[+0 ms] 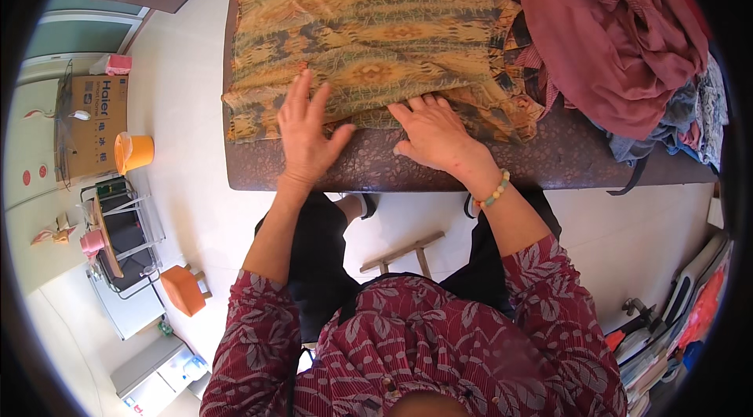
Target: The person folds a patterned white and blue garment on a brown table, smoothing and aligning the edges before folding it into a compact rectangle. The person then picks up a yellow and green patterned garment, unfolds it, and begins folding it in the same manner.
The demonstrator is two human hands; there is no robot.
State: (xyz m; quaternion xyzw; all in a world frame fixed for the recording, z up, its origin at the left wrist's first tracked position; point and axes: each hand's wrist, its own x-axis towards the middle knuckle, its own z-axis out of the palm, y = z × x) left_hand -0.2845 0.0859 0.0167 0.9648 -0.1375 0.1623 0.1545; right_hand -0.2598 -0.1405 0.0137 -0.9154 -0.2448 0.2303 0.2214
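A yellow-brown patterned garment (376,34) lies spread on a table with a dark brown patterned cover (365,164). My left hand (309,128) is over the garment's near edge at the left, fingers apart, with nothing held. My right hand (432,128), with a beaded bracelet (497,190) at the wrist, rests at a fold along the near edge. Its fingertips are partly tucked at the cloth, and whether they grip it cannot be told. The garment is wrinkled and bunched at its right end.
Dusty-red clothing (600,46) is heaped at the table's right, over blue-grey clothes (641,137). A dark strap (629,178) hangs over the near edge. On the floor at the left stand a yellow bucket (138,151), an orange stool (183,290) and a cardboard box (97,123).
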